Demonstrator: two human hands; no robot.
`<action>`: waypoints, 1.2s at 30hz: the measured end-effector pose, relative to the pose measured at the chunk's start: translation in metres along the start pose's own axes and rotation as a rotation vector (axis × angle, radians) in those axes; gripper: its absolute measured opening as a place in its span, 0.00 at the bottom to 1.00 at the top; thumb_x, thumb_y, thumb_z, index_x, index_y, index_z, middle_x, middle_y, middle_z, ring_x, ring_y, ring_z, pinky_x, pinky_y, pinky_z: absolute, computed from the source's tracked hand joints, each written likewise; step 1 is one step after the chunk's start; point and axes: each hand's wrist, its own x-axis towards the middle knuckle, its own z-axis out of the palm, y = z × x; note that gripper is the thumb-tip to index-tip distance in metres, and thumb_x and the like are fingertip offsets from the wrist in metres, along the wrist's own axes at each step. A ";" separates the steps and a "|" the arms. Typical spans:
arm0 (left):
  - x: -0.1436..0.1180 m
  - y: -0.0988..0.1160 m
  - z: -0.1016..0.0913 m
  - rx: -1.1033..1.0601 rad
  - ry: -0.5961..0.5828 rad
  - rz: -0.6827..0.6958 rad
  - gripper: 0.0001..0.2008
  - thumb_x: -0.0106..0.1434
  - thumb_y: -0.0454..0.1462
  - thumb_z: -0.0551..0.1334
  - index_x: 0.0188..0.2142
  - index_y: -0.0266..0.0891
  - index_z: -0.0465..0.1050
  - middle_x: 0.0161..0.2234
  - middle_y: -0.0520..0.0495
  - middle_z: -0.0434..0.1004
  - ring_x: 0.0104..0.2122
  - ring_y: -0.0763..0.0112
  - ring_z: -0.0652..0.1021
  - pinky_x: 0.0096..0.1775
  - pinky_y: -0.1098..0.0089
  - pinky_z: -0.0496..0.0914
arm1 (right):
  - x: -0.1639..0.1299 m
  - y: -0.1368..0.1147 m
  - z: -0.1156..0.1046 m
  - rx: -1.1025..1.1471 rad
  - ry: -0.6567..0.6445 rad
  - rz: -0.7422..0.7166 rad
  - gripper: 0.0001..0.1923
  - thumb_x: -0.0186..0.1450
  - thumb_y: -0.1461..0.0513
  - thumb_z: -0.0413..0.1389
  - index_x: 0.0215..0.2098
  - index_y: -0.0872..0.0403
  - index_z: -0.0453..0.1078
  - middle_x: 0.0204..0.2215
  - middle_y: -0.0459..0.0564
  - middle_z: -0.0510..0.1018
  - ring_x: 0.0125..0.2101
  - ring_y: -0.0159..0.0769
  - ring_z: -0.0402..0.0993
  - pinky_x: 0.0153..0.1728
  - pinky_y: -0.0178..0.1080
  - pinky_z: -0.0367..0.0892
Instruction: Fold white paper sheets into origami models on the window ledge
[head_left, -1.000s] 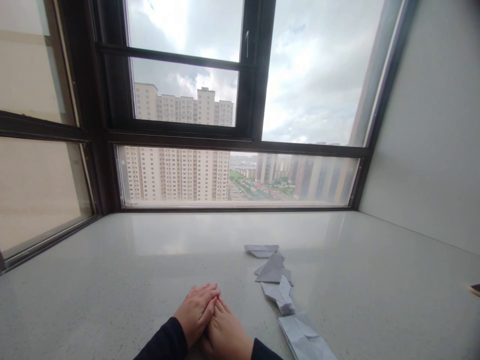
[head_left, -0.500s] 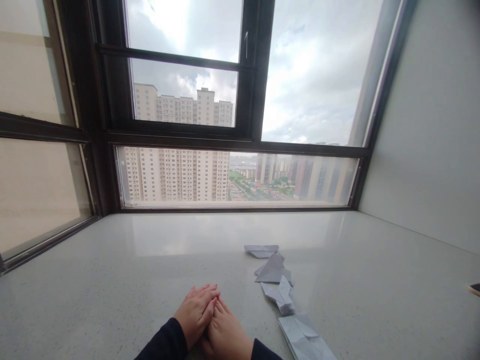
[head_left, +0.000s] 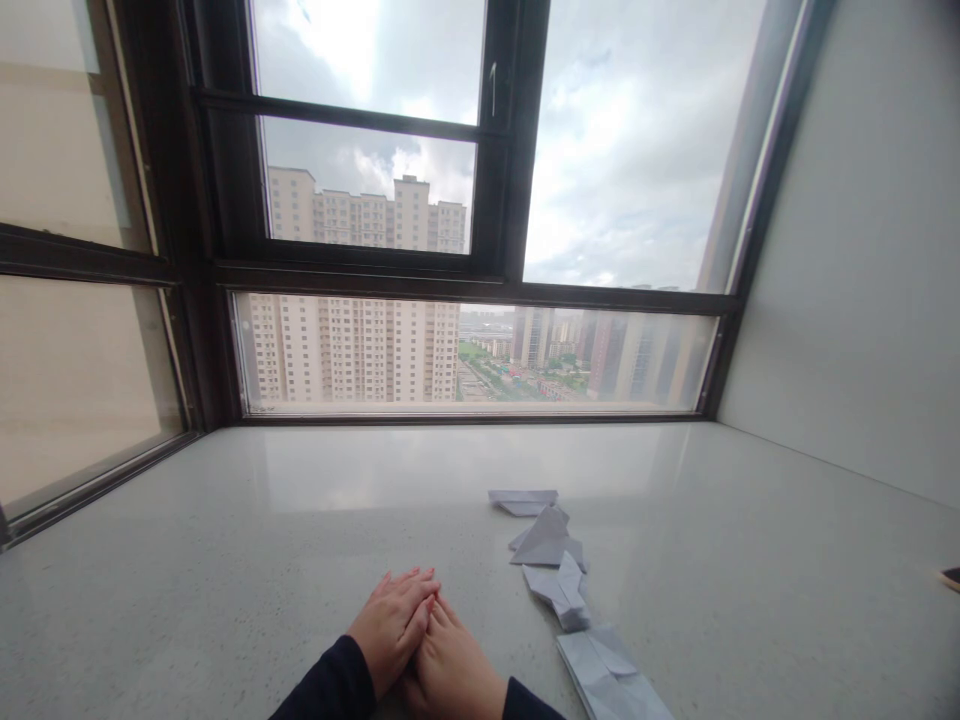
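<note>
My left hand (head_left: 394, 622) lies across the fingers of my right hand (head_left: 459, 662) low in the middle of the view. Both rest together on the pale speckled sill, fingers stretched out; the left ones cover part of the right ones. Neither hand shows anything held. To the right of them several folded pieces of white paper form a slanting row. Nearest is a large folded sheet (head_left: 611, 680), cut off by the bottom edge. Beyond it come an angular folded paper (head_left: 561, 598), a pointed triangular one (head_left: 541, 542) and a flat, boat-like one (head_left: 523, 502).
The wide sill (head_left: 300, 560) runs back to a dark window frame (head_left: 465, 421). A plain white wall (head_left: 840, 280) closes off the right side. At the far right edge a small dark object (head_left: 951, 577) is partly visible. Tall buildings (head_left: 360, 350) stand outside.
</note>
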 end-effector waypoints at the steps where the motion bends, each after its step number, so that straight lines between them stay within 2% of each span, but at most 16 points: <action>1: 0.000 0.000 0.000 0.000 0.006 0.000 0.19 0.59 0.39 0.45 0.46 0.46 0.66 0.50 0.48 0.67 0.51 0.64 0.65 0.52 0.54 0.55 | 0.000 0.000 0.000 -0.001 0.002 -0.001 0.28 0.59 0.60 0.47 0.57 0.59 0.49 0.54 0.57 0.58 0.52 0.44 0.56 0.52 0.44 0.55; 5: 0.000 -0.002 0.002 0.002 0.027 0.007 0.18 0.59 0.40 0.45 0.44 0.46 0.68 0.49 0.49 0.68 0.50 0.65 0.66 0.52 0.56 0.56 | -0.001 0.000 0.000 0.001 0.001 0.006 0.29 0.58 0.61 0.48 0.57 0.58 0.48 0.54 0.56 0.57 0.52 0.43 0.55 0.52 0.43 0.53; 11: 0.000 -0.001 0.002 0.007 0.019 0.007 0.18 0.59 0.39 0.45 0.46 0.46 0.66 0.49 0.49 0.67 0.50 0.63 0.65 0.52 0.53 0.56 | -0.001 -0.001 -0.004 0.029 -0.021 0.013 0.29 0.59 0.61 0.47 0.57 0.59 0.49 0.55 0.57 0.57 0.52 0.44 0.55 0.52 0.44 0.54; 18: 0.000 -0.002 0.003 -0.006 0.019 0.001 0.18 0.59 0.39 0.46 0.46 0.46 0.66 0.49 0.49 0.67 0.50 0.65 0.65 0.52 0.57 0.56 | 0.000 -0.001 -0.003 0.003 -0.027 0.018 0.28 0.59 0.61 0.47 0.57 0.59 0.48 0.55 0.56 0.56 0.53 0.43 0.55 0.53 0.43 0.53; 36: 0.000 0.000 0.001 0.015 0.019 0.001 0.18 0.59 0.40 0.45 0.44 0.45 0.67 0.49 0.49 0.68 0.50 0.63 0.66 0.52 0.54 0.56 | 0.001 -0.002 -0.005 0.022 -0.017 0.002 0.29 0.59 0.61 0.47 0.57 0.59 0.48 0.55 0.57 0.56 0.53 0.44 0.55 0.52 0.44 0.53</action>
